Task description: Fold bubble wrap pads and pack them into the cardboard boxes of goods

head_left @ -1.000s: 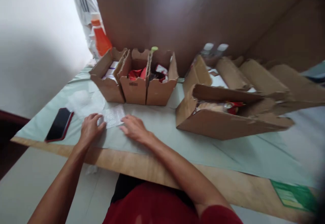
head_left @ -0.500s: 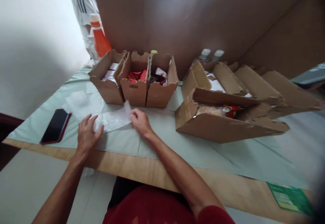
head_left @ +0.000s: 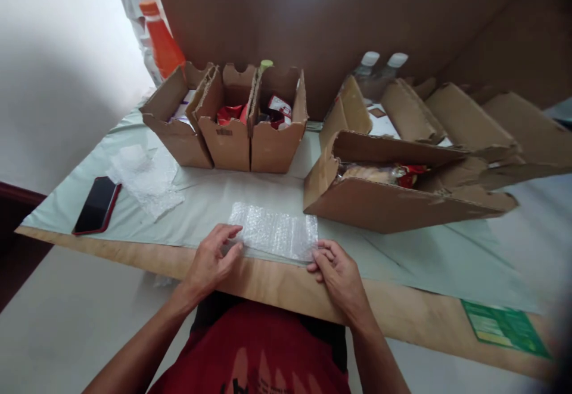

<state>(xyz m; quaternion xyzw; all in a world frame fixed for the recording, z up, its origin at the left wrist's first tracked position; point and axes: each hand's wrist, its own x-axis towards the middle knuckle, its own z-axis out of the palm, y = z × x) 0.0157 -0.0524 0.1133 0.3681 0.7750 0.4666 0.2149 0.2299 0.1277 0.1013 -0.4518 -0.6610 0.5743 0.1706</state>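
Nearest: red shirt (head_left: pixel 259 358), both forearms reaching out over the light wooden table edge (head_left: pixel 286 289). Left hand (head_left: pixel 210 263) is half-curled, thumb and fingertips nipping the left end of the clear rectangular bubble-wrap sheet (head_left: pixel 277 233). Right hand (head_left: pixel 339 272) has its fingers bent, tips pinched on the sheet's near right corner. The sheet lies flat at the near edge of the pale green table cover (head_left: pixel 402 257), between the two hands and just in front of the large open cardboard box (head_left: pixel 393 203).

Green printed card (head_left: pixel 504 328) lies on bare wood, far right. Left side: black phone in a red case (head_left: pixel 96 205), next to a loose pile of crumpled bubble wrap (head_left: pixel 147 179), well apart from the hands.

The large box holds red-and-clear packets. Further back, three small open cardboard boxes (head_left: pixel 226 137) stand side by side, touching, red packets in the middle and right ones. Behind them: an orange bottle (head_left: pixel 163 42) at left and two white-capped clear bottles (head_left: pixel 379 63) against the brown cardboard wall (head_left: pixel 357 6).
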